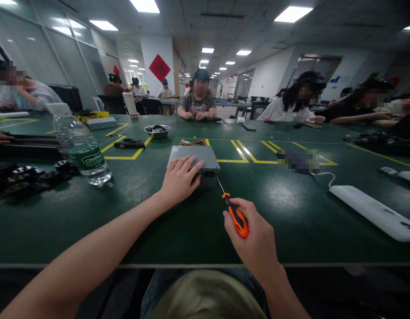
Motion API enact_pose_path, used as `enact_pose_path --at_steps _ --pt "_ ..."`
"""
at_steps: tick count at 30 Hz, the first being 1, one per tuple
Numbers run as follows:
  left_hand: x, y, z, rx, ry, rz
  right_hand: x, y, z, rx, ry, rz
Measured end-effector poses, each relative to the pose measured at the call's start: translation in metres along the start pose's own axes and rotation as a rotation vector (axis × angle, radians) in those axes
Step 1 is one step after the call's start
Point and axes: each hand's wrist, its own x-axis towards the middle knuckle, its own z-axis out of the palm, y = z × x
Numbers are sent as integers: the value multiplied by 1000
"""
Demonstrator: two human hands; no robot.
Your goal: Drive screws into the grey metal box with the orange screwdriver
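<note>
A grey metal computer power supply (208, 156) lies on the green table in front of me, a bundle of coloured wires at its far side and a power socket in its near face. Across its top rests my left hand (180, 179), fingers spread and the thumb side by the near edge. My right hand (251, 221) grips an orange and black screwdriver (238, 218) by the handle. The thin shaft points up and left, its tip at the near right corner of the power supply. Whether the tip sits in a screw, I cannot tell.
To the left stands a water bottle (87, 150), with black parts (32, 177) beside it. Beyond are a metal bowl (156, 130) of small pieces and a dark tool (129, 144). A white device (371, 210) with a cable lies right. Several people sit around the table.
</note>
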Motion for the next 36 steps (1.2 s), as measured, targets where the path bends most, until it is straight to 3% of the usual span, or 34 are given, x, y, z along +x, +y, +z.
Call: enact_pose_path --at_steps 19,27,36 --pt "0 0 0 -36 5 -6 -2 1 -1 18 41 -29" --pt "0 -1 1 -9 -2 -4 2 -13 5 9 -22 -114" --pt "-1 -1 1 -27 7 -4 4 -14 10 13 -43 -98"
